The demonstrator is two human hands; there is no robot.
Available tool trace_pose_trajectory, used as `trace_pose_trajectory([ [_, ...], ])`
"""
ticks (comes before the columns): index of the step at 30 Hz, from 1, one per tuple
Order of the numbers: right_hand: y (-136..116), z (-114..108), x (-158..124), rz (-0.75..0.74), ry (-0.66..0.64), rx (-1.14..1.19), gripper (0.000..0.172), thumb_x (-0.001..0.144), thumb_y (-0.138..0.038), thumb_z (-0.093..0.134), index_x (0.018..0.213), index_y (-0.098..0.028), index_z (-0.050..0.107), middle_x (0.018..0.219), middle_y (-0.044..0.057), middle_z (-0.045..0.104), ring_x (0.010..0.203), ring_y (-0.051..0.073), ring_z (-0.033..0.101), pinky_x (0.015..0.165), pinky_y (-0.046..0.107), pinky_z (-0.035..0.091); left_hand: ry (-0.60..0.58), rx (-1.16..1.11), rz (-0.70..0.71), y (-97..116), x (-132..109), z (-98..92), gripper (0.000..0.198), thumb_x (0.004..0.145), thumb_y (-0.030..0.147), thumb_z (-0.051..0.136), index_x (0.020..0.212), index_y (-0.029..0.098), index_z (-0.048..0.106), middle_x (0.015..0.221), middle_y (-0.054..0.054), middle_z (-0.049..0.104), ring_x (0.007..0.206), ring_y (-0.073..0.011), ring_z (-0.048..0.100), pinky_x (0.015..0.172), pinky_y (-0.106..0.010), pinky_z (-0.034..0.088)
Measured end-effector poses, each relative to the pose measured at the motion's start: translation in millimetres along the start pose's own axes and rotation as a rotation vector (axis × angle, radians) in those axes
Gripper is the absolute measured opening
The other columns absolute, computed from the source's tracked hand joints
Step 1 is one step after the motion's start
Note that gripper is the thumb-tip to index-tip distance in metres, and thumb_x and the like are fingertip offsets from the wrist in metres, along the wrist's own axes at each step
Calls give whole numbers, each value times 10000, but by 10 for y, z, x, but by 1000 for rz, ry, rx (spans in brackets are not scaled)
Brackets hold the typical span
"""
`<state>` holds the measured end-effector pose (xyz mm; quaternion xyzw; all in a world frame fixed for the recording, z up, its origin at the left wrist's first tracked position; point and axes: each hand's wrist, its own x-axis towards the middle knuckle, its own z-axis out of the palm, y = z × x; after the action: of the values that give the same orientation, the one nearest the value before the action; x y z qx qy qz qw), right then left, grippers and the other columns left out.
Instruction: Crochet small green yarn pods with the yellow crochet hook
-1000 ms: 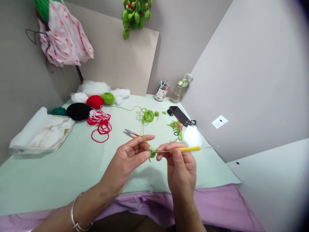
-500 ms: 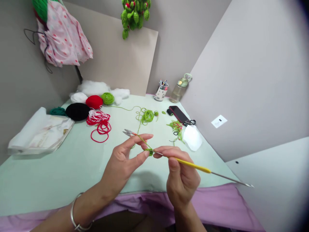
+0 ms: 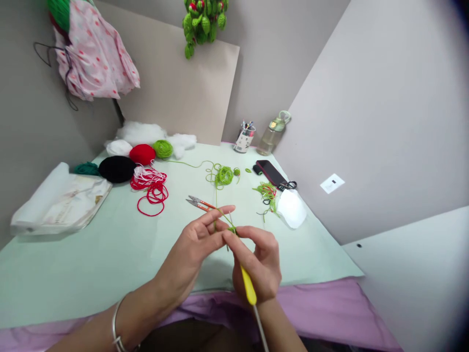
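Observation:
My left hand (image 3: 198, 242) pinches a small green crochet piece (image 3: 233, 229) between thumb and fingers. Green yarn (image 3: 216, 195) runs over its raised index finger down to the piece. My right hand (image 3: 259, 261) holds a crochet hook (image 3: 248, 286) with a yellow grip, its back end pointing down toward me. The fingertips of that hand also touch the green piece, and the slim hook tip shows just above it. Most of the piece is covered by fingers. Thread snips (image 3: 200, 203) with orange handles lie just beyond my left hand.
Behind the hands lies a loose green yarn coil (image 3: 224, 175). Red yarn (image 3: 154, 198), a black yarn ball (image 3: 117, 169) and a plastic package (image 3: 62, 203) are at left. Yarn scraps (image 3: 269, 195), a phone (image 3: 270, 172), a pen cup (image 3: 245, 139) and a bottle (image 3: 271, 137) stand or lie right.
The crochet hook has swung from pointing right to pointing down toward me. My right hand has moved left, its fingers now meeting the left hand at the green piece.

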<state>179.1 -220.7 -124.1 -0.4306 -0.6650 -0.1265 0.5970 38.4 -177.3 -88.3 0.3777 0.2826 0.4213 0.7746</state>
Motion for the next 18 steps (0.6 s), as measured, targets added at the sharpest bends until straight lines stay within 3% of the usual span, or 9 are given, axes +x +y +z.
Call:
trace_pose_trajectory([
  [3,-17,-18,66,237,30,256,293,1037,-122,596,1196,-286,780,1031,66,761,900,212,748,743,376,653,-17,-125,-87,51,18,-5,415,821,369,883,1212,241,824,942,-23,707,958,-194,594,973,-345,439],
  [7,-36,-29,205,531,83,640,228,1077,-220,569,1053,-264,792,925,27,747,727,152,701,654,311,610,5,-43,-12,75,14,-13,411,827,323,872,1229,261,816,941,-18,697,951,-187,564,951,-334,422],
  [11,-15,-17,211,571,11,711,192,1067,-247,612,1039,-270,801,925,20,751,774,148,680,697,299,573,6,39,45,49,-10,-9,371,834,330,865,1200,282,827,921,-12,652,953,-188,544,922,-330,422],
  [18,-68,-117,213,517,63,599,197,1070,-239,606,1046,-268,799,863,18,738,807,171,666,731,328,548,26,75,63,112,-4,-59,351,822,350,869,1170,311,843,897,2,614,917,-173,524,889,-314,411],
])
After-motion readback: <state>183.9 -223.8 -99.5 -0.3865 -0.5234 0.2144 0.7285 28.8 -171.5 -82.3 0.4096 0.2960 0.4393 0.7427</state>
